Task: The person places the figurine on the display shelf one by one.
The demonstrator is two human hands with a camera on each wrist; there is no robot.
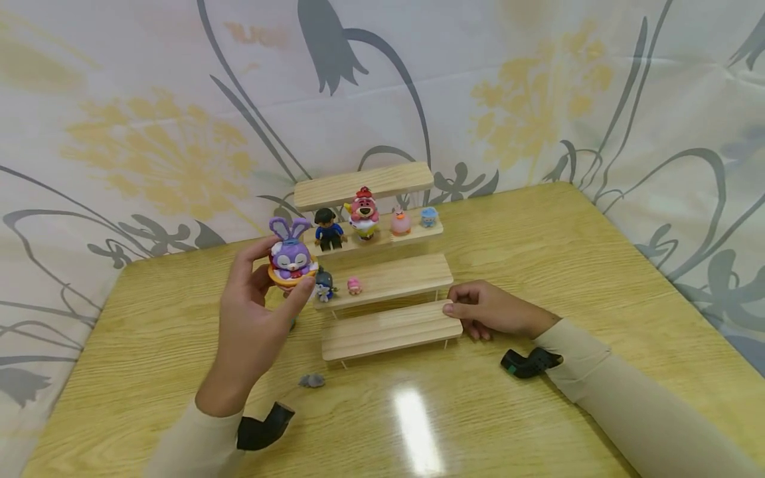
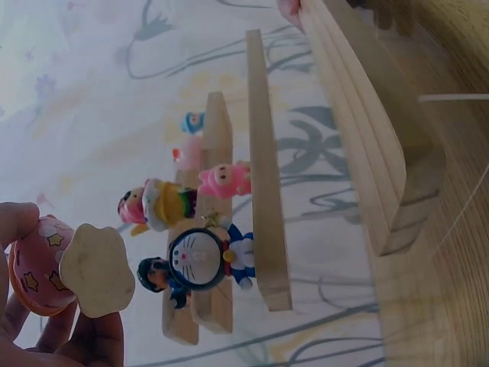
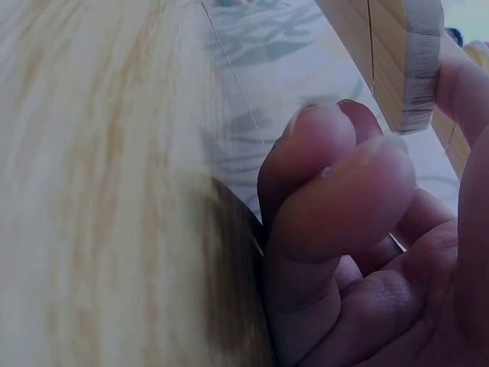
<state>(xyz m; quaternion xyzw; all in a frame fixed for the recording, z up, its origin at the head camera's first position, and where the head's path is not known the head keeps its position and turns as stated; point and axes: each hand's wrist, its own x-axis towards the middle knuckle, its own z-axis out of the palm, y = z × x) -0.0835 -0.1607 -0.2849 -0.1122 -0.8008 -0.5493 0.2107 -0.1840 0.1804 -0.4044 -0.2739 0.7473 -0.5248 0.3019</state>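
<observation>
Here the left hand [image 1: 254, 325] has its grip closed around a purple rabbit figurine [image 1: 289, 255], thumb on one side and fingers on the other, holding it upright in the air just left of the wooden tiered display stand [image 1: 388, 279]. In the left wrist view the figurine's pink, star-dotted base [image 2: 38, 267] sits between the fingertips.

The right hand [image 1: 493, 310] rests at the right end of the stand's lowest step [image 1: 391, 330]; its thumb lies on the step's edge and the fingers are curled beneath, so this grip pinches the board. The right wrist view shows the bent fingers [image 3: 336, 183] close under the board's end.

On the second step stand a small blue-and-white cat figure [image 1: 325, 284] and a little pink figure [image 1: 355, 285]. The third step carries a dark-haired figure in blue [image 1: 329, 229], a pink bear figure with a red hat [image 1: 363, 214], a round pink figure [image 1: 400, 222] and a small light-blue figure [image 1: 428, 216]. The top step [image 1: 363, 184] is above them.

A small grey piece [image 1: 312, 380] lies on the wooden counter [image 1: 538, 239] in front of the stand. A floral cloth [image 1: 149, 133] hangs behind.
</observation>
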